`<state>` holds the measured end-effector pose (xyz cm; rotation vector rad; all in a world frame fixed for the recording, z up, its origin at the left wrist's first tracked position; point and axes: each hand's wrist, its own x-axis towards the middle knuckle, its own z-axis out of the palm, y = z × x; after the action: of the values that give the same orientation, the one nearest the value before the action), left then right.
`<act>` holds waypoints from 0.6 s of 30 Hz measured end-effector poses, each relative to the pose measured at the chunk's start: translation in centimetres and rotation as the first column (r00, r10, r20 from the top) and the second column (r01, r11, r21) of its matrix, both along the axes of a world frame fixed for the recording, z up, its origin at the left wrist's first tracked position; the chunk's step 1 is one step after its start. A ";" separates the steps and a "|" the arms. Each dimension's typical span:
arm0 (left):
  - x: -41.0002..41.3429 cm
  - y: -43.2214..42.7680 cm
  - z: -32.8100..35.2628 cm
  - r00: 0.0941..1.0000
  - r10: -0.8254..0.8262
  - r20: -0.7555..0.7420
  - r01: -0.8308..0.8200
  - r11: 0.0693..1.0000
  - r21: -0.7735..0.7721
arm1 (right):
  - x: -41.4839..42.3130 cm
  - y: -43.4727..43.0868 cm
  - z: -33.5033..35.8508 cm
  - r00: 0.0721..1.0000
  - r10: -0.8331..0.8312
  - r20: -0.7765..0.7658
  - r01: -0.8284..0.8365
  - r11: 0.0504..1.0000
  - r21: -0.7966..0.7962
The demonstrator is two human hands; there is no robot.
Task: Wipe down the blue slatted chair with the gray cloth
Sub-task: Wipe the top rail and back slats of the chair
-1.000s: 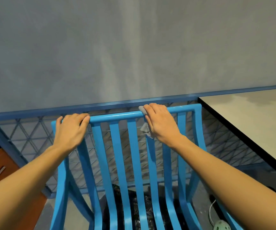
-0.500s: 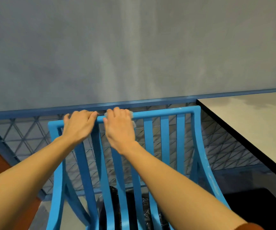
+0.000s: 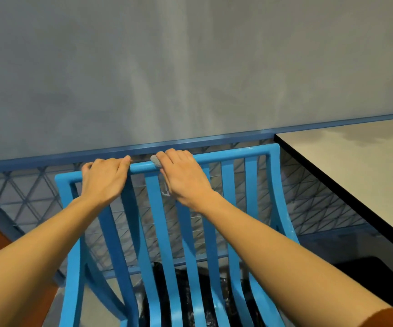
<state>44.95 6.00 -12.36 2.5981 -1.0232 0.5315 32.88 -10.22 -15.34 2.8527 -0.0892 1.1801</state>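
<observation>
Chair (image 3: 233,154) wipe barely begun, as I judge it.
My left hand (image 3: 103,178) grips the top rail (image 3: 143,166); just beside it, my right hand (image 3: 183,177) clamps the cloth (image 3: 155,160) over that rail. Slats (image 3: 160,232) below my hands seem left to do. Cloth mostly hidden under fingers; seat cut off below.
</observation>
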 end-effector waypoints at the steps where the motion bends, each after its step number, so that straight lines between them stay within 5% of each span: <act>1: 0.0 -0.1 0.0 1.000 0.004 0.002 -0.004 1.000 0.003 | -0.8 -0.9 0.0 1.000 -0.019 0.002 0.019 1.000 0.001; 8: -0.5 -1.7 0.4 0.995 0.088 -0.048 -0.086 0.995 0.044 | -5.6 -6.2 0.3 0.990 -0.132 -0.044 0.134 0.990 0.048; 14: -6.4 -7.3 0.8 0.975 -0.221 0.022 0.219 0.973 0.073 | -8.3 -9.3 0.3 0.984 -0.173 -0.046 0.175 0.983 0.055; 18: -9.3 -11.1 0.2 0.961 -0.278 0.007 0.273 0.949 0.156 | -9.5 -11.5 0.3 0.971 -0.227 -0.069 0.231 0.972 0.053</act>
<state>35.62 -5.10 -12.12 2.5191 -1.4613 0.4358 23.40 -21.73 -15.03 2.8303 -0.4461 1.0587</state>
